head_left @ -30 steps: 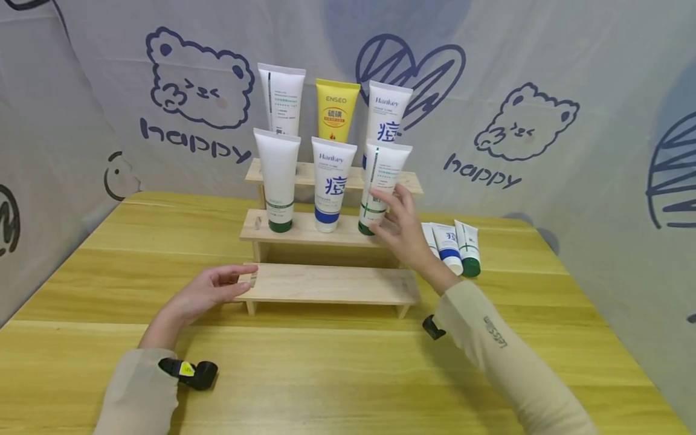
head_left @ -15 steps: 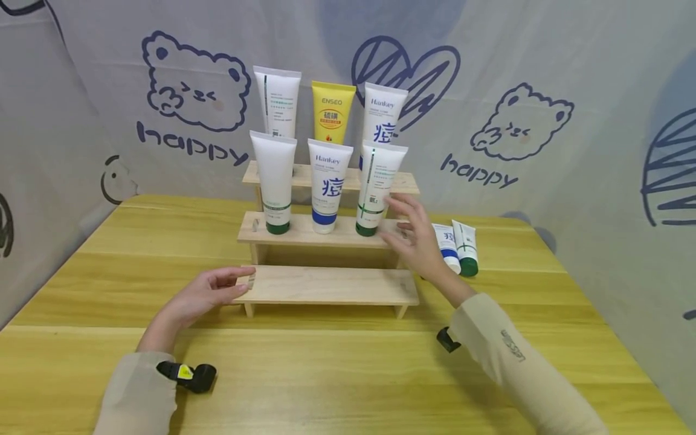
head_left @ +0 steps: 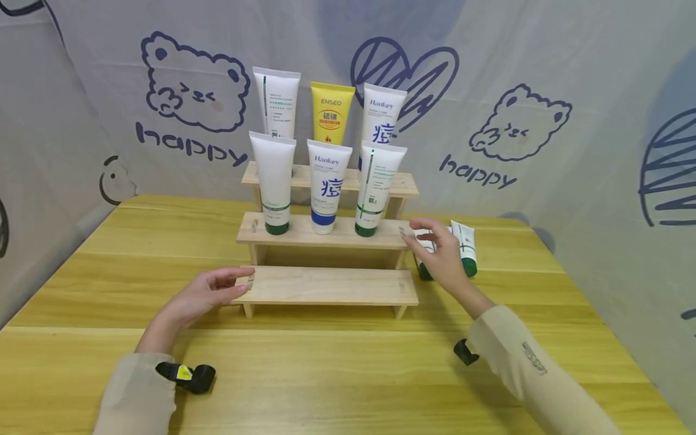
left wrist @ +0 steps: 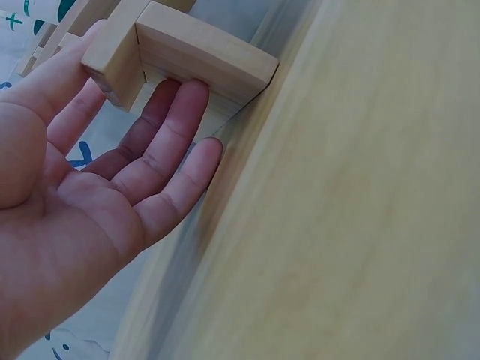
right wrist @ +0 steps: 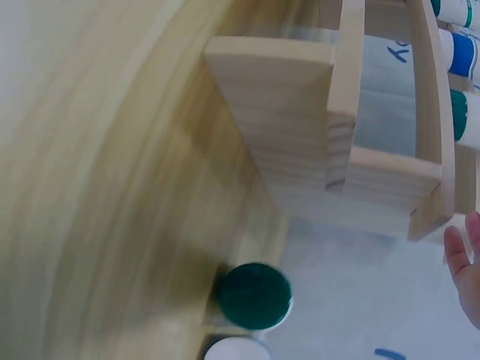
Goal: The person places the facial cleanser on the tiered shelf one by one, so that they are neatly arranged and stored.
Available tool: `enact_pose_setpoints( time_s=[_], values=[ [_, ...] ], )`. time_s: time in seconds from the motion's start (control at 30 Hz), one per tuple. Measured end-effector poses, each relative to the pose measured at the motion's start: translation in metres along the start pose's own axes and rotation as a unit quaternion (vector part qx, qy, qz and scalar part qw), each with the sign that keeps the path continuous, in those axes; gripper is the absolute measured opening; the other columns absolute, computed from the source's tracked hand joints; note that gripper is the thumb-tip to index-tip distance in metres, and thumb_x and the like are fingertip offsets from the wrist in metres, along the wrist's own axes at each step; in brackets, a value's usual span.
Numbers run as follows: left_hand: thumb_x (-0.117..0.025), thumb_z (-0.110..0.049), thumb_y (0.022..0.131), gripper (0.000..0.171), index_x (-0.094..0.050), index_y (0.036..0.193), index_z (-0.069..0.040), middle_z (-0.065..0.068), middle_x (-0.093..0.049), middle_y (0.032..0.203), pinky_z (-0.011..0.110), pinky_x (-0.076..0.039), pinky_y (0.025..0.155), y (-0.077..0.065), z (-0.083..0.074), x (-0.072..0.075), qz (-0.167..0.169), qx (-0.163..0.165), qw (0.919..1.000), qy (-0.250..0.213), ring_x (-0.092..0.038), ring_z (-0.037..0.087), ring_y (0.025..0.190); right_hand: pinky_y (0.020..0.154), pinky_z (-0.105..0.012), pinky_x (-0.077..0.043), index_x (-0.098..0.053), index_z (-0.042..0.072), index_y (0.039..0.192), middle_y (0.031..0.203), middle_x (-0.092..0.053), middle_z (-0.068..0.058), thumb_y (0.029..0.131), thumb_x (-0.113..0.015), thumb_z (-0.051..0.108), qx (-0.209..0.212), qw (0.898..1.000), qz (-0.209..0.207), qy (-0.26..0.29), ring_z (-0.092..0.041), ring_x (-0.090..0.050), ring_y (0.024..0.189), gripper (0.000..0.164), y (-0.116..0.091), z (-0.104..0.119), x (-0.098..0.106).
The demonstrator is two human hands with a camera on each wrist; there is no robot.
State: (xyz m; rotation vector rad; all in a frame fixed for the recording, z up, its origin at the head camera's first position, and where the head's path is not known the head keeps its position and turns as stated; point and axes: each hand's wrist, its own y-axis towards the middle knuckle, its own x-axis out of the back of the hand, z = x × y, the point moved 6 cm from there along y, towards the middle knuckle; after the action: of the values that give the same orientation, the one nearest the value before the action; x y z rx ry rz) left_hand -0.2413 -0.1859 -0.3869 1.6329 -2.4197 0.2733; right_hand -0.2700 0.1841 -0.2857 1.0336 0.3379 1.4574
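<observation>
My left hand (head_left: 203, 293) holds the left end of the lowest step of a wooden stepped stand (head_left: 331, 287); in the left wrist view, its thumb and fingers lie about the step's end and leg. My right hand (head_left: 439, 254) holds nothing, its fingers loosely bent beside the right end of the middle step. On that step stand a white tube with a green cap (head_left: 274, 181), a white-and-blue Hankey tube (head_left: 328, 187) and another green-capped tube (head_left: 379, 187). Behind them, on the top step, are a white tube (head_left: 277, 99), a yellow ENSEO tube (head_left: 331, 112) and a second Hankey tube (head_left: 383, 112).
To the right of the stand, more tubes lie on the wooden table (head_left: 326, 374), among them a green-capped tube (head_left: 464, 241); my right hand partly hides them. A cloth (head_left: 304, 36) with bear and heart drawings hangs behind the table.
My right hand has let go of the right green-capped tube on the middle step and moved right, towards the lying tubes. My left hand has stayed at the lowest step.
</observation>
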Motion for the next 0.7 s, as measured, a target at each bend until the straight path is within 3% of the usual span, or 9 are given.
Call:
enact_pose_setpoints(
  time_s=[0.3, 0.4, 0.57, 0.63, 0.7],
  values=[
    [-0.056, -0.022, 0.089, 0.048, -0.044, 0.130, 0.001, 0.016, -0.045, 0.115, 0.027, -0.042, 0.068, 0.000, 0.001, 0.000, -0.001, 0.001, 1.0000, -0.001, -0.039, 0.020, 0.089, 0.069, -0.018, -0.046, -0.056, -0.018, 0.088, 0.090, -0.058, -0.019, 0.073, -0.060, -0.021, -0.062, 0.997, -0.038, 0.024, -0.003, -0.053, 0.082, 0.017, -0.008, -0.005, 0.019],
    [-0.056, -0.022, 0.089, 0.048, -0.044, 0.130, 0.001, 0.017, -0.044, 0.118, 0.027, -0.042, 0.069, 0.000, 0.001, 0.000, 0.000, 0.001, 1.0000, -0.001, -0.039, 0.021, 0.090, 0.068, -0.018, -0.045, -0.054, -0.020, 0.086, 0.088, -0.057, -0.021, 0.073, -0.058, -0.022, -0.087, 0.995, -0.044, 0.024, -0.007, -0.054, 0.081, 0.014, -0.009, -0.002, 0.023],
    [-0.056, -0.021, 0.090, 0.048, -0.043, 0.130, 0.001, 0.017, -0.044, 0.115, 0.027, -0.041, 0.068, -0.001, 0.001, 0.000, 0.001, 0.000, 1.0000, -0.001, -0.039, 0.022, 0.089, 0.067, -0.018, -0.045, -0.053, -0.020, 0.087, 0.086, -0.059, -0.009, 0.075, -0.059, -0.019, -0.127, 0.991, -0.049, 0.014, -0.016, -0.055, 0.081, 0.013, -0.013, -0.007, 0.030],
    [-0.055, -0.022, 0.090, 0.048, -0.043, 0.130, 0.001, 0.016, -0.045, 0.112, 0.027, -0.041, 0.067, -0.001, 0.001, 0.000, 0.001, 0.001, 1.0000, -0.002, -0.038, 0.021, 0.088, 0.067, -0.017, -0.044, -0.054, -0.018, 0.087, 0.087, -0.057, 0.000, 0.076, -0.060, -0.017, -0.147, 0.988, -0.049, -0.001, -0.011, -0.055, 0.081, 0.013, -0.015, -0.010, 0.033],
    [-0.055, -0.022, 0.090, 0.048, -0.043, 0.130, 0.001, 0.016, -0.045, 0.113, 0.027, -0.041, 0.068, 0.000, 0.001, 0.000, 0.001, 0.002, 1.0000, -0.004, -0.038, 0.021, 0.089, 0.067, -0.017, -0.043, -0.056, -0.016, 0.088, 0.086, -0.059, -0.003, 0.077, -0.060, -0.014, -0.161, 0.986, -0.046, -0.017, -0.009, -0.053, 0.081, 0.012, -0.016, -0.013, 0.036]
  ],
)
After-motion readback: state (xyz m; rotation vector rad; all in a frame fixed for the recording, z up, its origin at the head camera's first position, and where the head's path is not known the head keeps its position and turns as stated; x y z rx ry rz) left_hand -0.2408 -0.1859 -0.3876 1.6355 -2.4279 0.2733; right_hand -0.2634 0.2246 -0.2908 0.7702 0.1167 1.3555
